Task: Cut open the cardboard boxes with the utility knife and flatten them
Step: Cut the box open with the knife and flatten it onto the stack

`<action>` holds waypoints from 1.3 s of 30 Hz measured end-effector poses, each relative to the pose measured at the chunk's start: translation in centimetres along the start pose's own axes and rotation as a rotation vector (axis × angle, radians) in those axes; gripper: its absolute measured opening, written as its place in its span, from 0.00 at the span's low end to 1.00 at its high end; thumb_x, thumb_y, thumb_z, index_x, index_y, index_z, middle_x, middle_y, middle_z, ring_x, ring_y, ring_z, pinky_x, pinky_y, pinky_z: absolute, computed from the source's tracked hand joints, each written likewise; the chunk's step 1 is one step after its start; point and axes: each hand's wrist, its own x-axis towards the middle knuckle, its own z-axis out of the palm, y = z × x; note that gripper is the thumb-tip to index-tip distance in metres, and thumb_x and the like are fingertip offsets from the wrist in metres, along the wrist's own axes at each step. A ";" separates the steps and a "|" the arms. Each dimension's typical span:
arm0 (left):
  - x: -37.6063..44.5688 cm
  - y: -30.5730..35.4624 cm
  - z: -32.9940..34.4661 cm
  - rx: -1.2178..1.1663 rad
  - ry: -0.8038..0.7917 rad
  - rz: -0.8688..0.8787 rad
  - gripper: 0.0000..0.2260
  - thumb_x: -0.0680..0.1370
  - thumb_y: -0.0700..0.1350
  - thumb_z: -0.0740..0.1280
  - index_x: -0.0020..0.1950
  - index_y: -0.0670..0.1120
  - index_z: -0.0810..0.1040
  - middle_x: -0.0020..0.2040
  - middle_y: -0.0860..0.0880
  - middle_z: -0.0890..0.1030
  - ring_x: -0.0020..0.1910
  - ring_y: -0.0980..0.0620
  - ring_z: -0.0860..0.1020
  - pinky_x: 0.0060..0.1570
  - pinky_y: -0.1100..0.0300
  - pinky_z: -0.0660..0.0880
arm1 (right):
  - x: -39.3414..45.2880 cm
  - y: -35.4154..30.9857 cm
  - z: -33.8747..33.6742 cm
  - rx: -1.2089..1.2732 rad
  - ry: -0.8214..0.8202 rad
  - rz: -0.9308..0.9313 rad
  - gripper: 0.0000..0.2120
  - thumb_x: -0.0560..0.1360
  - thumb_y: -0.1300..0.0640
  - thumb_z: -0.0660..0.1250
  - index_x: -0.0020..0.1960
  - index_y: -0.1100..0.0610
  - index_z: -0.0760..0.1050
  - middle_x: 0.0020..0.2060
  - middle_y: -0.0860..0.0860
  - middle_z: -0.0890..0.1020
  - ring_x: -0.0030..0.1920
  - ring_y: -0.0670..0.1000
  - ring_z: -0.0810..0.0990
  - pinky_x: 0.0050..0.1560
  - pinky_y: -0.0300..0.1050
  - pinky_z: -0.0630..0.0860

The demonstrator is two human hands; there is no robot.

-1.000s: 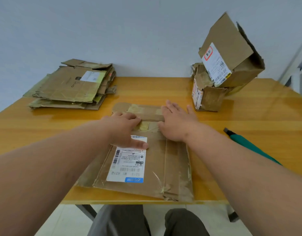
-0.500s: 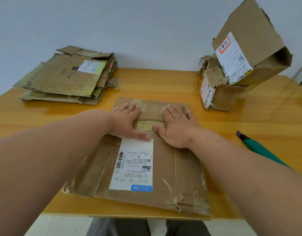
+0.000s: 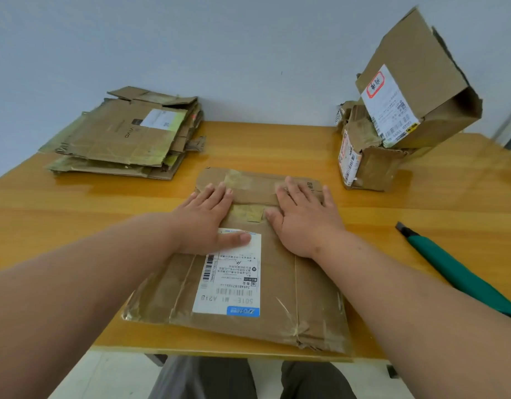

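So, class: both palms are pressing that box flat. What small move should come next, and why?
Probably lift the flattened box onto the pile of flat cardboard at far left: it already lies flat under the left hand and right hand, and uncut boxes wait.

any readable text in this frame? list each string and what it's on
"vivo": printed on the top sheet of the flattened cardboard stack, seen turned sideways.
"501E- M1 A21B": upside down on the white shipping label of the flattened box under both hands.
Digits under that label's barcode: too blurred to trust.
Red-framed stamp on the label of the tilted open box: characters unreadable.
Other labels: too small.
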 end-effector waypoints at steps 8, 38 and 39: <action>-3.4 1.0 1.3 -0.001 -0.002 -0.015 0.55 0.60 0.81 0.40 0.78 0.49 0.33 0.77 0.51 0.32 0.76 0.53 0.33 0.74 0.52 0.36 | -2.7 -2.1 -1.8 -0.023 0.074 0.061 0.24 0.81 0.44 0.48 0.75 0.50 0.62 0.73 0.55 0.66 0.71 0.60 0.62 0.70 0.57 0.58; -6.7 4.1 3.9 -0.059 0.212 -0.067 0.34 0.79 0.66 0.42 0.79 0.49 0.37 0.79 0.52 0.36 0.76 0.52 0.35 0.72 0.54 0.37 | -9.5 -3.0 -0.4 0.054 -0.083 -0.036 0.31 0.81 0.36 0.38 0.80 0.48 0.38 0.79 0.47 0.38 0.78 0.49 0.36 0.77 0.54 0.37; -6.6 4.1 4.1 -0.060 0.220 -0.074 0.34 0.79 0.66 0.42 0.79 0.49 0.37 0.78 0.52 0.35 0.76 0.52 0.34 0.72 0.54 0.37 | -9.4 -2.8 -0.3 0.054 -0.075 -0.024 0.31 0.81 0.36 0.38 0.80 0.47 0.38 0.79 0.47 0.38 0.78 0.49 0.36 0.77 0.54 0.37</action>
